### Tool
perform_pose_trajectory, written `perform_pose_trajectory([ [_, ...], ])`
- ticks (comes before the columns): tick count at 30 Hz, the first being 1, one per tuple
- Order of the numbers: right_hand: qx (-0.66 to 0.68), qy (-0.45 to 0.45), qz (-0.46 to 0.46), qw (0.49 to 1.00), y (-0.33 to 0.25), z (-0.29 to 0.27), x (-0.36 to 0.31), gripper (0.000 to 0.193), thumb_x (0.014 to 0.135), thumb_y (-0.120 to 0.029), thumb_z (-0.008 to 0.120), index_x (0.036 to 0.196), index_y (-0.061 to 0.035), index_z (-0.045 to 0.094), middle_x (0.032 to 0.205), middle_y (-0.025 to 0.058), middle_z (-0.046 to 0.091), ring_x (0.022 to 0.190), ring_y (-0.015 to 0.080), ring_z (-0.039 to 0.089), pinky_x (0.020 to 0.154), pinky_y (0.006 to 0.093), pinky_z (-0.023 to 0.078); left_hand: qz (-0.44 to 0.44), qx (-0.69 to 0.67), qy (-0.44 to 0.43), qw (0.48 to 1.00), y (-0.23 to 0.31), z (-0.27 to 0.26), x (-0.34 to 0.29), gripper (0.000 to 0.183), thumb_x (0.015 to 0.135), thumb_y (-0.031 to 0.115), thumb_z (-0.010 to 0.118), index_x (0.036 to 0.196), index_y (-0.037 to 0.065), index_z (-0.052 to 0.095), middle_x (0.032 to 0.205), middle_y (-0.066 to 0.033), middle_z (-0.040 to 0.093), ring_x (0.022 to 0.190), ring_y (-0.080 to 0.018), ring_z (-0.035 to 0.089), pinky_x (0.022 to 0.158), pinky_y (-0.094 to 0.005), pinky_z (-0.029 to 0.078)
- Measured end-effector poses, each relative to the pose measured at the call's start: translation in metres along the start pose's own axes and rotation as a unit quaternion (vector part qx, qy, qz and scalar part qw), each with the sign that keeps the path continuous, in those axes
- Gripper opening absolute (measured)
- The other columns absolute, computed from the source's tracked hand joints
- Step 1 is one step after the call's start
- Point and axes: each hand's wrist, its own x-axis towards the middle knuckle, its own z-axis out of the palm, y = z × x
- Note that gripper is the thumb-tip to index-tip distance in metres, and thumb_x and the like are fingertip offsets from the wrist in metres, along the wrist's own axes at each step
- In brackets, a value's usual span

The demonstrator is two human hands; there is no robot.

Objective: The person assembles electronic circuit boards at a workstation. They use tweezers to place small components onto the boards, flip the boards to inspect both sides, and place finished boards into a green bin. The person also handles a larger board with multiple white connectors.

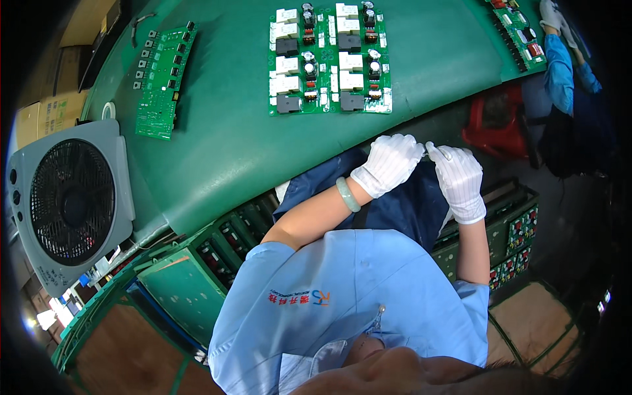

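Both my hands wear white ribbed gloves and meet over my lap, just off the table's front edge. My left hand (pixel 390 166) has its fingers curled, the tips pointing toward the right hand. Opposite it, my right hand (pixel 459 182) is closed with thumb and forefinger pinched by the left fingertips. Whatever lies between the fingertips is too small to make out. On the green table (pixel 230 158), beyond my hands, lies a panel of green circuit boards (pixel 329 59) carrying white and black blocks and round capacitors. A narrower green circuit board (pixel 161 85) lies at the left.
A grey box fan (pixel 72 204) stands at the left by cardboard boxes (pixel 56 112). At the far right are a co-worker's gloved hand (pixel 552 16) and another circuit board (pixel 520 36). A red stool (pixel 497 125) stands beyond my right hand. Green racks of boards (pixel 217 253) flank me.
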Motion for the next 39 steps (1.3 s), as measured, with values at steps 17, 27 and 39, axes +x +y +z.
perform_pose_trajectory([
  [17, 0.036, 0.105, 0.113, 0.987, 0.005, -0.007, -0.007, 0.018, 0.087, -0.003, 0.072, 0.104, -0.0064, 0.070, 0.096, 0.0073, 0.073, 0.085, 0.0246, 0.072, 0.073, 0.0343, 0.057, -0.106, -0.052, 0.006, 0.993, -0.007, 0.021, 0.012, 0.030, 0.090, 0.037, 0.069, 0.076, 0.011, 0.073, 0.070, -0.0097, 0.059, 0.058, -0.0314, 0.061, 0.052, -0.0413, 0.050],
  [27, 0.211, 0.143, 0.193, 0.947, -0.004, 0.000, -0.013, 0.010, 0.090, 0.000, 0.067, 0.099, -0.0006, 0.065, 0.100, 0.0133, 0.074, 0.087, 0.0277, 0.073, 0.077, 0.0341, 0.058, -0.094, -0.065, -0.006, 0.993, -0.017, 0.029, 0.006, 0.028, 0.091, 0.008, 0.058, 0.117, 0.012, 0.065, 0.089, -0.0113, 0.070, 0.076, -0.0302, 0.069, 0.064, -0.0398, 0.055],
  [39, 0.242, 0.146, 0.178, 0.942, -0.012, -0.007, -0.003, 0.010, 0.089, -0.001, 0.068, 0.099, -0.0012, 0.066, 0.099, 0.0128, 0.075, 0.086, 0.0276, 0.073, 0.076, 0.0338, 0.058, -0.098, -0.130, -0.010, 0.987, -0.014, 0.025, 0.013, 0.046, 0.099, 0.019, 0.058, 0.144, 0.012, 0.051, 0.126, -0.0202, 0.065, 0.111, -0.0281, 0.067, 0.092, -0.0319, 0.054],
])
